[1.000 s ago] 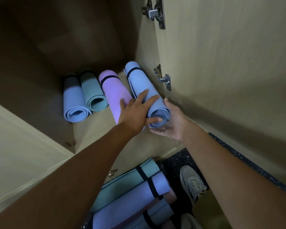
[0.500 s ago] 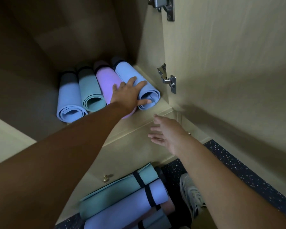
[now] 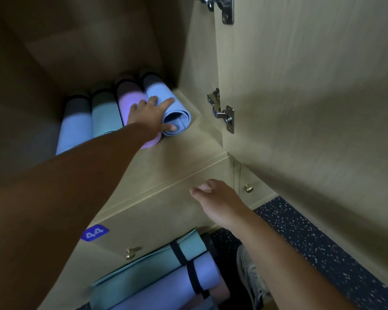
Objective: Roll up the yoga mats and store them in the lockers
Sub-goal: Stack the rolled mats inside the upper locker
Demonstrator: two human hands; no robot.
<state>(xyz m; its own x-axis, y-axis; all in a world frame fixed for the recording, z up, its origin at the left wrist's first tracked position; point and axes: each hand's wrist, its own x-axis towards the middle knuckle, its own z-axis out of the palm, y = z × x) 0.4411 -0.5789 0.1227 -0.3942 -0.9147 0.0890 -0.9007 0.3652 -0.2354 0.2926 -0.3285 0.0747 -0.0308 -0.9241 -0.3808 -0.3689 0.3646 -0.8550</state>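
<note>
Inside the open locker [image 3: 199, 135], 4 rolled yoga mats lie side by side w/ ends facing out. Rightmost is a light-blue mat [image 3: 166, 101], nearest the locker's right wall; just left of it, touching, a purple mat [image 3: 130, 99]; then a teal mat [image 3: 104, 115]; then another blue mat [image 3: 75, 128] at the far left. Left hand [image 3: 149, 115] rests on the light-blue mat: fingers straight & spread across its top, thumb against the rolled end, palm partly over the purple mat too. Right hand [image 3: 215, 198] hangs outside the locker, below its front edge, fingers loosely curled, holding nothing. The open locker door [image 3: 311, 108] stands to the right of the locker, w/ 2 metal hinges, lower hinge [image 3: 223, 111] & upper hinge [image 3: 222, 7]. Below the locker, a closed door carries a blue "44" label [image 3: 94, 233] & brass knob [image 3: 131, 252]. At its foot, more strapped mats are stacked on the speckled floor [image 3: 323, 242]: a teal strapped mat [image 3: 148, 262] over a lavender strapped mat [image 3: 166, 289]. A grey sneaker [image 3: 251, 278] stands right of that stack.
</note>
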